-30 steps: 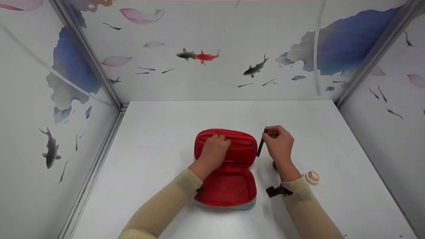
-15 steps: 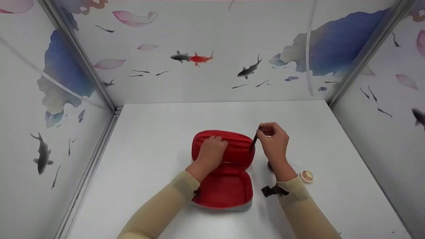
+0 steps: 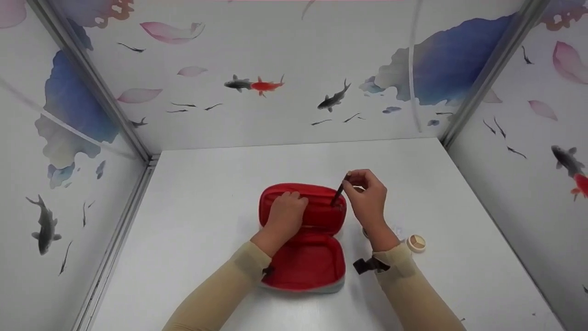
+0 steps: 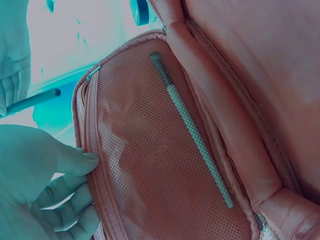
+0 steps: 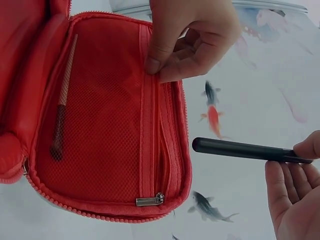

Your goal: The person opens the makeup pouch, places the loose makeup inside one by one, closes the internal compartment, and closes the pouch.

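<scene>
A red zip-up cosmetic bag (image 3: 303, 269) lies unfolded on the white table, its lid raised at the back. At the lid my left hand (image 3: 285, 216) pinches the zippered edge of the mesh pocket (image 5: 110, 100) between thumb and fingers. Inside that pocket, behind the netting, is a makeup brush (image 5: 64, 95). The pocket's zip is undone, with the metal pull (image 5: 150, 201) at one end. My right hand (image 3: 371, 195) pinches a slim black pen-like stick (image 5: 235, 149) near its top end. In the right wrist view, the stick's rounded lower end points at the pocket edge, apart from it.
Right of the bag sits a small round compact (image 3: 416, 243) with divided segments. A dark round item (image 3: 365, 232) is mostly hidden by my right wrist, and something clear (image 3: 397, 231) lies beside it. Printed panels (image 3: 294, 55) wall the table at the back and sides.
My right hand has carried the black stick leftward, from beside the bag to over the right part of the lid. The left hand keeps its hold on the pocket edge. The head view has shifted slightly.
</scene>
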`<action>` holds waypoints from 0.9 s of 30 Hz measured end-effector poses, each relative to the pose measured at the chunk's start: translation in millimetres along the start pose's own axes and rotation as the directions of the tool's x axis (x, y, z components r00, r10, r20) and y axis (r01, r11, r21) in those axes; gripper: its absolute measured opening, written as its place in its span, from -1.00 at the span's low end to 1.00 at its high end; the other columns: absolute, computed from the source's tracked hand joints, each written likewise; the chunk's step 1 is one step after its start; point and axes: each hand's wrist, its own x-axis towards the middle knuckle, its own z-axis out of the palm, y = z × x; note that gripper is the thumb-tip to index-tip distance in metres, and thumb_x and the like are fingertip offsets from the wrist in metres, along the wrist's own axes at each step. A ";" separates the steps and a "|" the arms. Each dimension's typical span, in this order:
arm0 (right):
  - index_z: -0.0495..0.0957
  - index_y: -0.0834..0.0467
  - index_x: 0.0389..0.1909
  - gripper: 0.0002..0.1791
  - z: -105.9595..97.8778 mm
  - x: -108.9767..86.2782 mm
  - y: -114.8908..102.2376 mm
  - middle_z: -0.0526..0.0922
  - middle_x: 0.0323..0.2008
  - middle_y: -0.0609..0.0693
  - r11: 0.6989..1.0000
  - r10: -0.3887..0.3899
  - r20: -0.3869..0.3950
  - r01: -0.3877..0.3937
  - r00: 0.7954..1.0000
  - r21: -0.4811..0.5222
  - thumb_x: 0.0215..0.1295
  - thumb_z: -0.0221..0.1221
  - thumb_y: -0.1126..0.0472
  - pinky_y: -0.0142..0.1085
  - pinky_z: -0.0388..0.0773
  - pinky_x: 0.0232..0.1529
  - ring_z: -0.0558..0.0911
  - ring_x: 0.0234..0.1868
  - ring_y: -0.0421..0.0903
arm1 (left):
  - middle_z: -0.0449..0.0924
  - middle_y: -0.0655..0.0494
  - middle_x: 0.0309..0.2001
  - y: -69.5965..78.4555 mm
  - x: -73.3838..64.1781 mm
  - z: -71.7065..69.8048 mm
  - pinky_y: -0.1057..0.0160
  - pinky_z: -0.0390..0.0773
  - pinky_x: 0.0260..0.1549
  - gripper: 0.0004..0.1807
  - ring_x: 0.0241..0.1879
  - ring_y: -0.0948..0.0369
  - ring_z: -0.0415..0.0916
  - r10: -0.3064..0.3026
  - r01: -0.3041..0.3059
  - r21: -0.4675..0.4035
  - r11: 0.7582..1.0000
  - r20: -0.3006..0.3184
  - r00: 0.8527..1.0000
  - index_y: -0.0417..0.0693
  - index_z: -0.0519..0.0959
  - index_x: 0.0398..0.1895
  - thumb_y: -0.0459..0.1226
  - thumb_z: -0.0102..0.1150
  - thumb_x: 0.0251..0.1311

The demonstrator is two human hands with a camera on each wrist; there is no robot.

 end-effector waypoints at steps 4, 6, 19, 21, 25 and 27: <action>0.71 0.22 -0.15 -0.85 6.3 -0.2 1.5 0.77 -0.25 0.13 1.000 -0.017 0.019 0.017 1.000 0.026 0.28 0.38 0.42 -0.51 0.69 -0.15 0.73 -0.24 -0.30 | 0.74 0.03 -0.25 -1.4 -1.3 0.0 0.15 0.75 -0.19 -0.89 -0.24 0.11 0.64 -0.001 0.001 0.001 1.000 0.008 1.000 -0.02 0.79 -0.11 -0.34 0.32 0.41; 0.71 0.22 -0.15 -0.85 9.1 -0.2 2.6 0.77 -0.25 0.13 0.999 -0.029 0.034 0.028 0.999 0.032 0.29 0.37 0.42 -0.50 0.69 -0.15 0.74 -0.23 -0.29 | 0.75 0.03 -0.24 -1.5 -1.6 -0.2 0.16 0.75 -0.18 -0.89 -0.23 0.11 0.64 -0.005 0.005 -0.004 1.000 0.007 1.000 -0.02 0.79 -0.10 -0.34 0.33 0.40; 0.69 0.25 -0.18 -0.86 16.8 -3.2 10.5 0.76 -0.24 0.13 0.991 -0.057 0.039 0.052 0.998 0.121 0.27 0.39 0.43 -0.48 0.70 -0.19 0.77 -0.20 -0.24 | 0.70 0.02 -0.29 3.2 1.7 0.9 0.19 0.72 -0.24 -0.90 -0.27 0.11 0.63 0.030 -0.030 -0.009 1.000 -0.042 0.999 -0.03 0.77 -0.21 -0.37 0.29 0.42; 0.68 0.25 -0.17 -0.86 18.1 -4.1 11.9 0.76 -0.24 0.11 0.991 -0.057 0.051 0.051 0.997 0.121 0.28 0.39 0.43 -0.47 0.71 -0.18 0.77 -0.20 -0.24 | 0.71 0.03 -0.29 2.8 1.2 1.0 0.19 0.73 -0.24 -0.91 -0.27 0.11 0.63 0.025 -0.026 -0.005 1.000 -0.046 0.999 -0.02 0.77 -0.20 -0.35 0.31 0.42; 0.69 0.22 -0.17 -0.86 20.9 -5.8 14.8 0.77 -0.23 0.07 0.993 -0.065 0.079 0.057 0.995 0.102 0.29 0.38 0.41 -0.47 0.72 -0.17 0.78 -0.17 -0.19 | 0.71 0.04 -0.30 1.3 -0.2 1.8 0.19 0.72 -0.25 -0.91 -0.28 0.12 0.62 0.030 -0.030 -0.009 1.000 -0.067 0.997 -0.02 0.76 -0.21 -0.36 0.30 0.42; 0.69 0.21 -0.16 -0.86 22.1 -6.8 16.6 0.77 -0.22 0.05 0.994 -0.067 0.091 0.059 0.994 0.090 0.30 0.39 0.39 -0.47 0.72 -0.16 0.78 -0.17 -0.17 | 0.70 0.03 -0.32 0.6 -0.8 2.2 0.19 0.72 -0.27 -0.88 -0.30 0.12 0.62 0.038 -0.039 -0.010 0.999 -0.084 0.996 -0.03 0.76 -0.25 -0.38 0.27 0.43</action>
